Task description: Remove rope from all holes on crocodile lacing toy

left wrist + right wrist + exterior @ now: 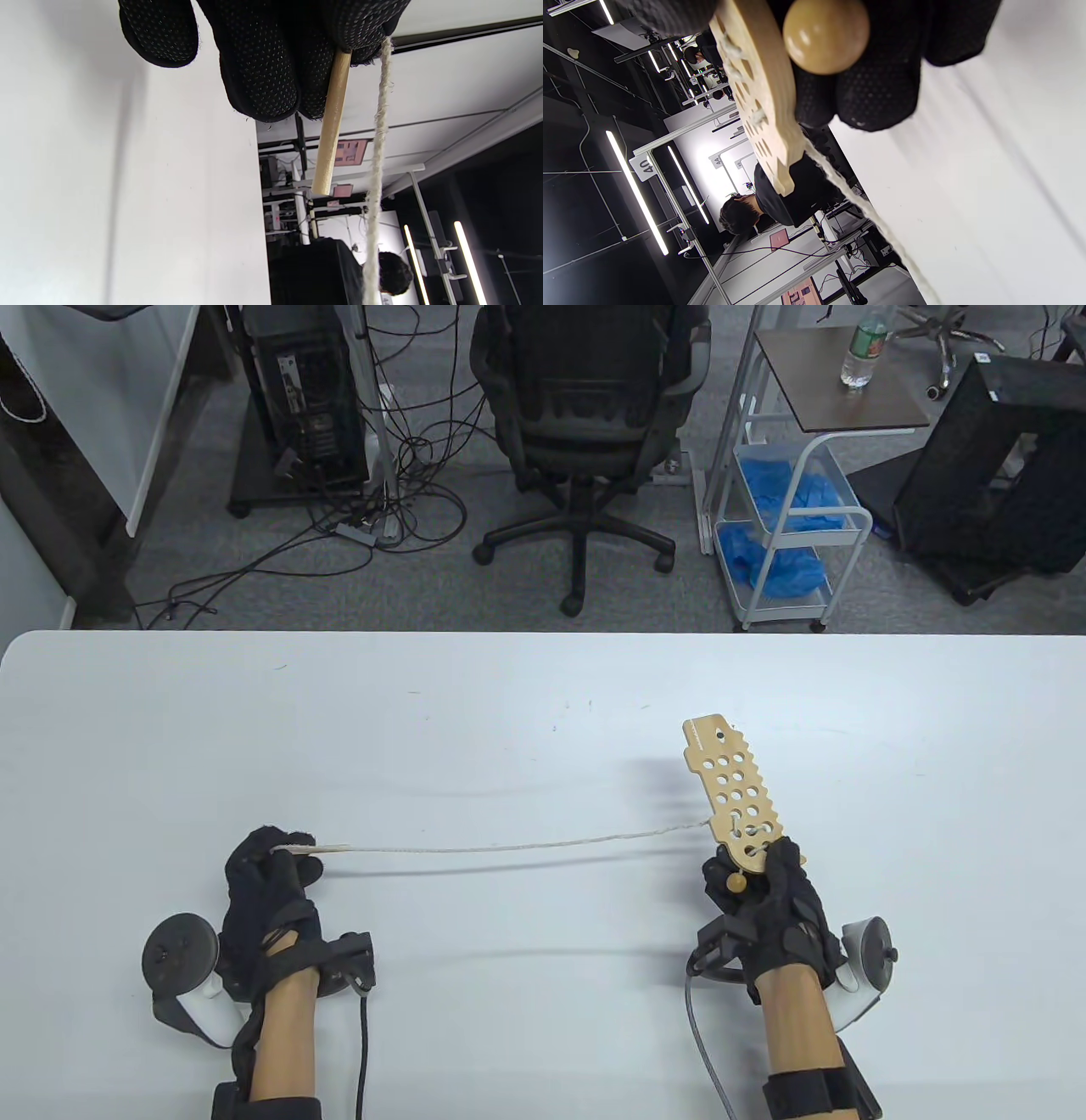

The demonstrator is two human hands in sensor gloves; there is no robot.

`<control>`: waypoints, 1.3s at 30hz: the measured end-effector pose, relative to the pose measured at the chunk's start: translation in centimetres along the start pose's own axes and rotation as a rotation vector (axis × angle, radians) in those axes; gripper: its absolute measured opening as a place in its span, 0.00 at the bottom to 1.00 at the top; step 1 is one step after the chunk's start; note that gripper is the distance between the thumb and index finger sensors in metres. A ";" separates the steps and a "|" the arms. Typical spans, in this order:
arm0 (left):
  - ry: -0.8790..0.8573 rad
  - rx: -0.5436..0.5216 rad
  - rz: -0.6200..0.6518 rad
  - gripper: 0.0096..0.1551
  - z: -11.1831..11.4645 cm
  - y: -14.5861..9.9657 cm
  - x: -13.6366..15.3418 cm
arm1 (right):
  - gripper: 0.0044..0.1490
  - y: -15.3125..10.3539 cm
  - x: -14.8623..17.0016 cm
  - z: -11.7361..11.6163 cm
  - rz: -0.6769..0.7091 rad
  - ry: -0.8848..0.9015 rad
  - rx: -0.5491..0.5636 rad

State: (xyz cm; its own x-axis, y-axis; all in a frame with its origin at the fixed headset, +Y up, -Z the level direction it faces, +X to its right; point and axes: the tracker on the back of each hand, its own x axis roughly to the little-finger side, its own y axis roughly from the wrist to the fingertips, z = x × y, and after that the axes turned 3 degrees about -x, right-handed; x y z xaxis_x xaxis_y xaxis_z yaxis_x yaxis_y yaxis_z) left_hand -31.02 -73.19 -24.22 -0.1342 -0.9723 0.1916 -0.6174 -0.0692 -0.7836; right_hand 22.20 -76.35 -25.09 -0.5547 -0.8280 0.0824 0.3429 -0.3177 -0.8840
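Observation:
The wooden crocodile lacing board (732, 789), full of round holes, is held up off the white table (509, 712) by my right hand (764, 891), which grips its near end. A round wooden bead (736, 883) sits at that end; it shows large in the right wrist view (826, 36), with the board (763, 106) beside it. A pale rope (509, 845) runs taut from the board's left edge to my left hand (271, 869). My left hand pinches the rope (377, 169) and its wooden needle tip (333, 123).
The table's far edge (543, 633) lies beyond the board. Behind it stand an office chair (585, 432), a wire cart with blue bags (785, 526) and a computer tower (310, 390) with floor cables.

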 end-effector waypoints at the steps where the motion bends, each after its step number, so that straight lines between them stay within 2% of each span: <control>1: -0.012 -0.006 -0.003 0.24 -0.1 0.0 0.0 | 0.32 0.0 0.0 0.0 0.004 -0.002 -0.001; 7: -0.075 -0.029 -0.027 0.24 -0.4 0.0 0.3 | 0.32 0.0 0.0 0.2 0.012 0.027 0.000; 12: -0.108 0.007 -0.042 0.24 0.1 -0.1 0.4 | 0.32 0.0 0.2 -0.2 0.022 0.023 -0.025; 16: -0.089 0.073 0.019 0.23 1.2 -0.4 -0.4 | 0.32 -0.2 0.6 -0.9 0.055 -0.059 -0.064; 20: -0.072 0.168 0.066 0.23 2.4 -0.8 -0.9 | 0.32 -0.8 1.5 -2.2 0.047 -0.057 -0.102; 26: 0.038 0.265 0.164 0.22 4.8 -2.2 -1.6 | 0.32 -1.7 2.8 -4.4 0.032 -0.130 -0.281; 35: 0.091 0.514 0.250 0.21 8.6 -4.4 -1.9 | 0.30 -3.8 4.9 -8.0 0.076 -0.241 -0.572; 39: -0.002 0.636 0.231 0.21 9.7 -5.1 -1.7 | 0.29 -4.5 5.7 -9.0 0.094 -0.272 -0.666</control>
State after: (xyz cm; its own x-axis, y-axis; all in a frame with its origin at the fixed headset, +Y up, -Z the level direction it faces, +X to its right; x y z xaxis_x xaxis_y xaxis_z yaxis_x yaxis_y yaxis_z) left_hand -20.12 -73.37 -26.26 -0.2056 -0.9784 -0.0230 0.0029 0.0228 -0.9997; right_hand 10.67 -75.45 -24.80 -0.3074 -0.9512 0.0276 -0.2034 0.0374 -0.9784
